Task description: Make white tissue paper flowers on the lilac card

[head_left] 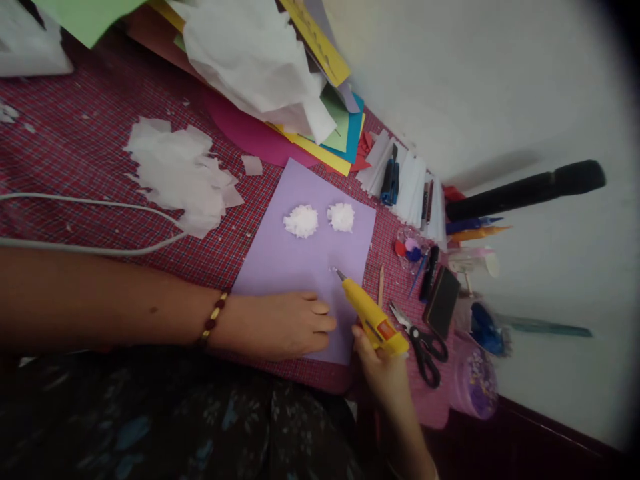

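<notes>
The right hand (pixel 383 370) is wrapped around the body of a yellow hot-glue gun (pixel 367 313), gripping it from below so that the nozzle points up and away from the person over the purple paper sheet (pixel 265 263). This hold probably keeps the fingers clear of the hot tip. A small pale bit shows at the nozzle's end, but whether it touches the sheet cannot be told.

The left hand (pixel 277 327) lies palm down across the near part of the sheet, released, its fingers loosely bent and nothing visible in their grasp; its weight seems to keep the paper from sliding.

The sheet lies flat on the tabletop (pixel 95 153), directly in front of the person. Two fluffy white paper tufts sit side by side on its far half, the left tuft (pixel 301 221) and the right tuft (pixel 341 217), leaving the surface around the nozzle bare.

A heap of white tissue-paper pieces (pixel 175 170) lies to the left of the sheet, likely for easy reach. The scissors (pixel 416 335) rest to the right, apart from the sheet, perhaps set aside there to leave working room.
</notes>
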The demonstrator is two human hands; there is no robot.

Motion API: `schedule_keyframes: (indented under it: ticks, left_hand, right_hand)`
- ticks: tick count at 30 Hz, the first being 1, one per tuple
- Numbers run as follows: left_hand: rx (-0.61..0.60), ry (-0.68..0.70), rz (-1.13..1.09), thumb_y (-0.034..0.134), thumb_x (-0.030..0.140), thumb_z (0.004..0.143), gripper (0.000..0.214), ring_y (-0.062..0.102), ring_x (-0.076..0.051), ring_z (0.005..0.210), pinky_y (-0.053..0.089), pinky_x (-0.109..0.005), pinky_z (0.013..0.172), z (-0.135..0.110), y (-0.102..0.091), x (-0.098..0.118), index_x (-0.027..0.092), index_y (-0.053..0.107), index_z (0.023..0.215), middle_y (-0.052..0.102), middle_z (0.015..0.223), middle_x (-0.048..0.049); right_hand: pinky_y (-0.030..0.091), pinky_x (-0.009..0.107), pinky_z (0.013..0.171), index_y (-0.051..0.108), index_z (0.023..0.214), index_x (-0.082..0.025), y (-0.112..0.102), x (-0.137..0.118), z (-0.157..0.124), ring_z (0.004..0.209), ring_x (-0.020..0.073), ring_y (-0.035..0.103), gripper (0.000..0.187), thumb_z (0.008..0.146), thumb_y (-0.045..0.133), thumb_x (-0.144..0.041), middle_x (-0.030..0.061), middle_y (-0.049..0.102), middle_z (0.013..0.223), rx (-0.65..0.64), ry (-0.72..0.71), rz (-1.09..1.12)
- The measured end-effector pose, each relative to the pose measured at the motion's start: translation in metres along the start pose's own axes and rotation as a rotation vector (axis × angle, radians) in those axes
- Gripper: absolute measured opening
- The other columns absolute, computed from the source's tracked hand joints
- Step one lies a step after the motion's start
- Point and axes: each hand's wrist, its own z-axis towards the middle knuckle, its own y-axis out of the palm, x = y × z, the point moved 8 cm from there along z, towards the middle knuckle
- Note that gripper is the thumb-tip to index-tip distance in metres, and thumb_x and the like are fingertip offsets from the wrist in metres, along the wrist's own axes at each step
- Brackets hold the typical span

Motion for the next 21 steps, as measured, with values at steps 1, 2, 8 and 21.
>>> schedule_keyframes:
  ticks: [1,2,8,21]
  left_hand:
    - [0.005,0.001,-0.001,0.065,0.024,0.091,0.008,0.054,-0.019,0.087,0.040,-0.035,0.076,-0.0001,0.0000,0.0000,0.018,0.063,0.086,0.064,0.091,-0.0026]
    - [0.007,0.002,-0.005,0.065,0.024,0.091,0.008,0.054,-0.019,0.087,0.040,-0.035,0.076,-0.0002,0.0000,0.0001,0.018,0.063,0.085,0.064,0.090,-0.0025]
    - [-0.044,-0.012,0.001,0.060,0.025,0.094,0.009,0.054,-0.019,0.089,0.041,-0.035,0.079,-0.0007,0.0034,-0.0011,0.020,0.063,0.087,0.066,0.097,-0.0037]
    - [-0.009,0.007,0.017,0.064,0.023,0.091,0.007,0.054,-0.019,0.088,0.041,-0.035,0.078,-0.0023,0.0038,0.0002,0.019,0.063,0.086,0.065,0.095,-0.0026]
  right_hand:
    - [0.056,0.031,0.067,0.069,0.094,-0.018,-0.0003,0.0006,-0.0002,0.069,0.0185,0.065,0.024,0.083,0.069,-0.040,0.0052,0.070,0.080,0.001,0.002,-0.008]
    - [0.055,0.031,0.065,0.069,0.092,-0.018,-0.0002,0.0016,-0.0005,0.067,0.0181,0.064,0.024,0.084,0.069,-0.040,0.0048,0.069,0.078,-0.003,0.006,-0.011]
    - [0.056,0.034,0.071,0.070,0.103,-0.020,0.0025,0.0055,-0.0038,0.077,0.0199,0.067,0.024,0.087,0.066,-0.037,0.0067,0.072,0.089,-0.041,0.011,0.024]
    - [0.055,0.031,0.060,0.068,0.095,-0.020,0.0015,-0.0021,-0.0027,0.064,0.0168,0.062,0.025,0.081,0.070,-0.041,0.0027,0.067,0.075,0.009,0.061,0.054]
